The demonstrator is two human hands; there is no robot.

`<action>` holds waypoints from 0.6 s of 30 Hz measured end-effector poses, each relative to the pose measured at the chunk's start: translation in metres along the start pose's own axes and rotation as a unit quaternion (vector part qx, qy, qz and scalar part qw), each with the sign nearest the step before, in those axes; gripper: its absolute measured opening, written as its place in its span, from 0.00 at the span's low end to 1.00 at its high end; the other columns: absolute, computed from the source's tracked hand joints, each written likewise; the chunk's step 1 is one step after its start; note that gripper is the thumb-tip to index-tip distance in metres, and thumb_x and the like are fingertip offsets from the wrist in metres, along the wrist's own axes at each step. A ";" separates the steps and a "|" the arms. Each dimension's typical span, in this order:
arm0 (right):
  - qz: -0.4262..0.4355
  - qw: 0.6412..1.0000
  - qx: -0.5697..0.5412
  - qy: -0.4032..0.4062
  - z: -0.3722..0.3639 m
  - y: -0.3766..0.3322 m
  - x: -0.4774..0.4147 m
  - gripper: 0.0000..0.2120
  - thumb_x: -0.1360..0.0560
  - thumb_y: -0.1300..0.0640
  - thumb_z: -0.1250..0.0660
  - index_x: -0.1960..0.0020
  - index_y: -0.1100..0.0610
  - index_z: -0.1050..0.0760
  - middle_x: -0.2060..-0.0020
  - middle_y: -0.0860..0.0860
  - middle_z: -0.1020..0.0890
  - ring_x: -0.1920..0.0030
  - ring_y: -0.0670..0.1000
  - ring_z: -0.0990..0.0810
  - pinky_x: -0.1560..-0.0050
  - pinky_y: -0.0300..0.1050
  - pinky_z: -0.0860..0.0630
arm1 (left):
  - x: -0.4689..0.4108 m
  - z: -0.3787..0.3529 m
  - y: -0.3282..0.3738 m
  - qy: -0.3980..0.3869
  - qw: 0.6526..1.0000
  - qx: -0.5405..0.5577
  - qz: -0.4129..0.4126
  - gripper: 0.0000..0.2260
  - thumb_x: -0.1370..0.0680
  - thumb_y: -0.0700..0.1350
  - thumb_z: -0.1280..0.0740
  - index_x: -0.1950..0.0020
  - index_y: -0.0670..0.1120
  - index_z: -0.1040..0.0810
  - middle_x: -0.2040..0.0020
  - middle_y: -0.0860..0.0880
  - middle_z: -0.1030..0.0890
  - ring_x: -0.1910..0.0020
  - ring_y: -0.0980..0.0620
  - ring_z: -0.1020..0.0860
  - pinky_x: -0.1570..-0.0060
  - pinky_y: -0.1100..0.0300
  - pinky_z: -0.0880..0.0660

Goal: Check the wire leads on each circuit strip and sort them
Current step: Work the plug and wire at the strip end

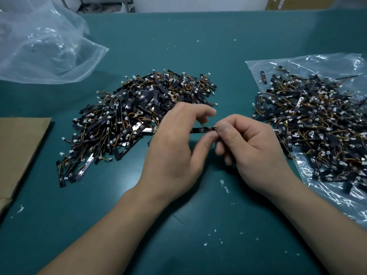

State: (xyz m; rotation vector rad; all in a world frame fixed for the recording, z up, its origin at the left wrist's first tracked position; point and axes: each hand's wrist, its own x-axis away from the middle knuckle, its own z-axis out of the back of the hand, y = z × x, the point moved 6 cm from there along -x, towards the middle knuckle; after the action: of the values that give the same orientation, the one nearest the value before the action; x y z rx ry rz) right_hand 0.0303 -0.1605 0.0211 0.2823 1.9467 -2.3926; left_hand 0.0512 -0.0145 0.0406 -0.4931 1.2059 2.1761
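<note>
Nearest, both forearms ran off the bottom edge, with open teal desk [178, 245] between them, dotted with white scraps [205, 244]. A faint white mark [224, 185] just below the hands was too small to read.

The left hand [174, 147] and right hand [250, 147] met above the desk, both gripping one black circuit strip [200, 130]. The right thumb and forefinger pinched its right end. The left fingers curled round the other end and hid it, and its wire leads were hard to make out.

Just beyond the left hand lay a loose pile of strips [135, 116]. Right of the right hand, a second pile [317, 124] sat on a clear plastic bag [337, 201], cut off by the frame edge. Well left of the hands, a cardboard sheet [19, 147] was also cut off.

Farther left, a crumpled clear bag [43, 48] blurred whatever it held. At the far right, a cardboard box [297, 2] showed a label too small to read.
</note>
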 end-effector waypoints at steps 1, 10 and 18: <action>0.002 1.000 0.002 0.011 0.001 0.000 0.000 0.13 0.18 0.53 0.37 0.59 0.52 0.22 0.71 0.48 0.21 0.75 0.46 0.27 0.72 0.37 0.30 | 0.000 0.002 0.001 0.010 1.000 0.007 0.014 0.11 0.22 0.40 0.30 0.41 0.45 0.23 0.48 0.55 0.25 0.50 0.62 0.28 0.48 0.68 0.32; 0.016 0.999 0.013 0.036 0.004 0.001 0.000 0.13 0.17 0.50 0.38 0.60 0.50 0.24 0.72 0.48 0.21 0.76 0.46 0.28 0.73 0.38 0.31 | 0.002 -0.002 -0.008 -0.031 0.995 -0.040 0.088 0.14 0.18 0.52 0.39 0.61 0.47 0.30 0.66 0.55 0.31 0.64 0.52 0.29 0.63 0.51 0.31; 0.026 0.999 0.044 0.005 -0.001 0.001 0.001 0.13 0.19 0.47 0.38 0.60 0.50 0.24 0.71 0.49 0.20 0.74 0.50 0.27 0.70 0.42 0.29 | 0.002 -0.004 -0.013 -0.061 0.988 0.068 0.124 0.13 0.19 0.47 0.37 0.62 0.45 0.23 0.71 0.49 0.28 0.70 0.54 0.31 0.68 0.64 0.35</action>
State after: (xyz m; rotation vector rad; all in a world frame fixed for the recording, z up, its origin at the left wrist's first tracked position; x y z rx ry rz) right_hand 0.0298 -0.1600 0.0201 0.3449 1.8189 -2.4520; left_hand 0.0581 -0.0120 0.0291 -0.1575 1.3978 2.2711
